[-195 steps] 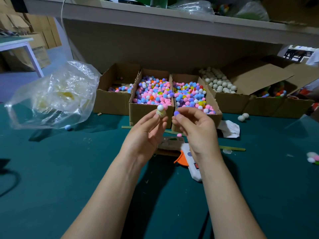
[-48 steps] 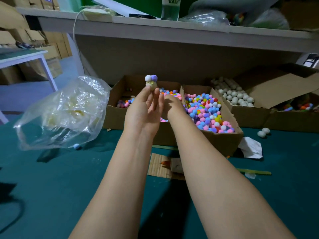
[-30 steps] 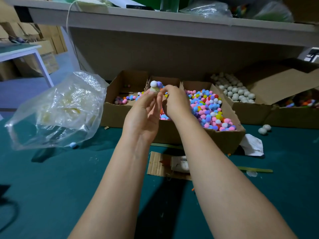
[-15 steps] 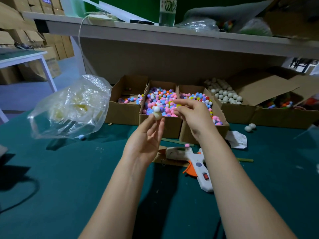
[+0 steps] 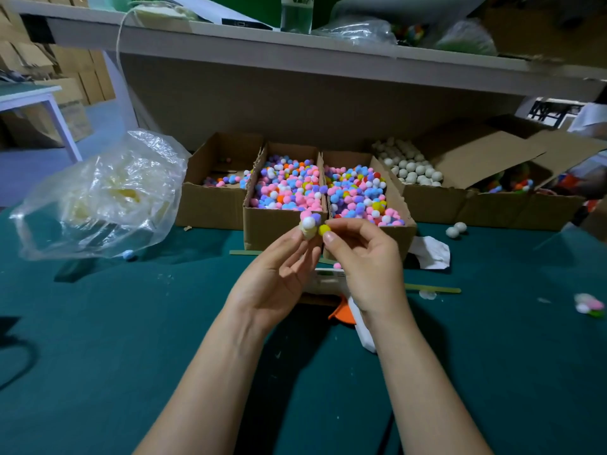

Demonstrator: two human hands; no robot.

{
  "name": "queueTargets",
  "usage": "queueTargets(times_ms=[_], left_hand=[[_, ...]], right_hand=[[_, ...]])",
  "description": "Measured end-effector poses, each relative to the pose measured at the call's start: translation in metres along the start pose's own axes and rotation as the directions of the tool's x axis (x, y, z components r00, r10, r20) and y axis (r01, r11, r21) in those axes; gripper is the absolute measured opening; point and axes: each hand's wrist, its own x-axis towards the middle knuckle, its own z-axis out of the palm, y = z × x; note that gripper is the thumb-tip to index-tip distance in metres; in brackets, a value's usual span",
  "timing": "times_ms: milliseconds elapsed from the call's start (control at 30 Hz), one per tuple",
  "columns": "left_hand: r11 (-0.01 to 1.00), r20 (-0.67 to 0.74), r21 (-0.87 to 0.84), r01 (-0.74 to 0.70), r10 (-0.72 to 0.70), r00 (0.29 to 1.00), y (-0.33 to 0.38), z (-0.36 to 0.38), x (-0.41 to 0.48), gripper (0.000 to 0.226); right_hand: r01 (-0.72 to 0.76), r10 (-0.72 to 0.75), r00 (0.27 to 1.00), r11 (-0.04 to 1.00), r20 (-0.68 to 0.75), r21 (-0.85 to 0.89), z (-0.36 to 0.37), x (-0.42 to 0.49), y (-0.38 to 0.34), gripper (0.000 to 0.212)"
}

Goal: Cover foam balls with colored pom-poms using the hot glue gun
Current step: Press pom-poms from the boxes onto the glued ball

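Green felt covers the table [image 5: 98,356], and two bare forearms reach forward over it from the near edge. The left hand [image 5: 276,277] is raised palm-up, its fingertips pinched around a pale foam ball [image 5: 308,232] that already carries a white pom-pom [image 5: 308,222], with a pink one and a purple one just behind it. The right hand [image 5: 364,257] pinches a yellow pom-pom [image 5: 324,229] between thumb and forefinger, holding it against the right side of the ball.

Under the hands lies a white glue gun [image 5: 361,326] with an orange trigger, mostly hidden by the right wrist, resting partly on a scrap of cardboard. A thin green stick [image 5: 433,289] lies to its right, and a crumpled white paper [image 5: 430,252] sits just beyond that. At the far right edge of the table is a small cluster of pom-poms [image 5: 589,307].

Farther back stands a row of open cardboard boxes: one nearly empty box [image 5: 213,208] on the left, two boxes [image 5: 279,224] full of mixed coloured pom-poms in the middle, and a box of plain foam balls [image 5: 410,165] to the right. Two loose balls [image 5: 456,229] lie in front of it. A crumpled clear plastic bag [image 5: 105,198] sits at the left, with a blue pom-pom [image 5: 128,255] by its edge. A grey shelf [image 5: 328,44] runs overhead.
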Motion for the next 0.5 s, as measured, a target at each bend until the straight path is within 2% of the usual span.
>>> queueTargets(times_ms=[267,367,500], left_hand=[[0.998,0.062,0.053,-0.022,0.019,0.998,-0.0013,-0.0002,-0.0014,0.022],[0.998,0.051,0.067,-0.014,0.011,0.999,-0.0012,0.0002,-0.0024,0.024],[0.998,0.029,0.060,-0.007,0.005,1.000,-0.0019,0.0006,-0.0030,0.026]], right_hand=[[0.073,-0.076,0.995,0.996,-0.057,-0.054,0.0023,-0.0028,0.0020,0.017],[0.081,-0.089,0.994,0.987,-0.060,-0.136,0.0018,-0.0031,0.0040,0.012],[0.076,-0.087,0.994,0.985,-0.068,-0.156,0.0037,-0.0042,0.0052,0.011]])
